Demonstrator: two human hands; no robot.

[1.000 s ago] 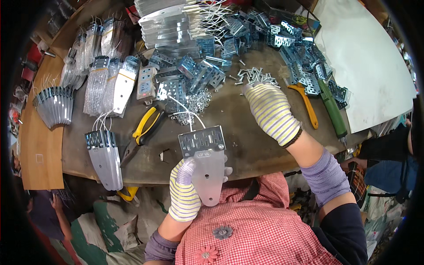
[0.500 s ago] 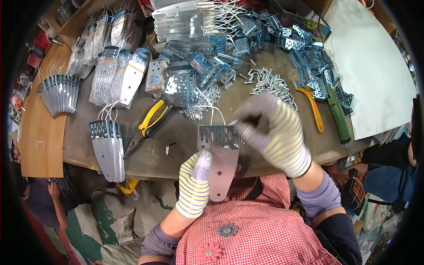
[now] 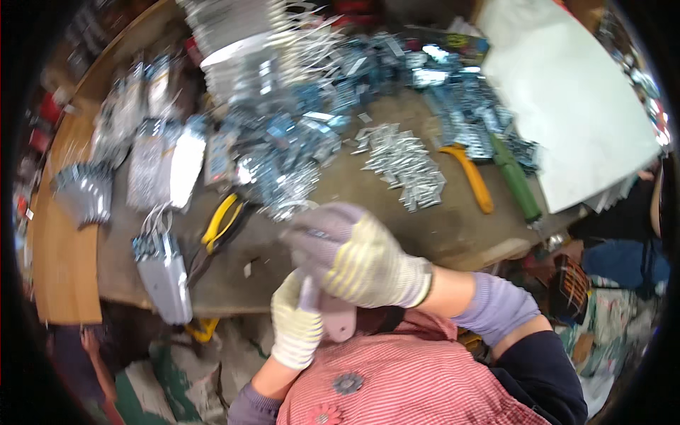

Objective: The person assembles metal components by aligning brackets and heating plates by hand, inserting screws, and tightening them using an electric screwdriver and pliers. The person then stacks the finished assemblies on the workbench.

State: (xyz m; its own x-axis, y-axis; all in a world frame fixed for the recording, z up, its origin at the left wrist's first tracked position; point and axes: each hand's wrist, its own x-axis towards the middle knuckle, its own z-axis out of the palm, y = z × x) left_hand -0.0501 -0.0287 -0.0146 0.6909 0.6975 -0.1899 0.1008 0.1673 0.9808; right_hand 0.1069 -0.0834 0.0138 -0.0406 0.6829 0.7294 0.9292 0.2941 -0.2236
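Observation:
My left hand (image 3: 296,326), in a striped glove, grips a tapered metal plate (image 3: 340,326) near my apron. The plate's rounded lower end shows; its upper part and the slotted bracket there are covered by my hands. My right hand (image 3: 361,258), gloved too, lies across the top of the plate with its fingers bent together. Motion blurs those fingertips, and I cannot make out what is in them. Beyond my hands are a pile of small nuts (image 3: 296,190) and a heap of bolts (image 3: 407,166).
Yellow-and-black pliers (image 3: 221,225) lie left, beside stacked plates with wires (image 3: 163,283). Blue-grey brackets (image 3: 304,134) are heaped farther back. At right are an orange-handled tool (image 3: 473,180), a green-handled tool (image 3: 516,177) and a white sheet (image 3: 567,106). Bagged plates (image 3: 149,163) stand far left.
My right hand has moved left and down, from the bracket's right edge to over its top, hiding it. The view has shifted and blurred. My left hand still holds the plate.

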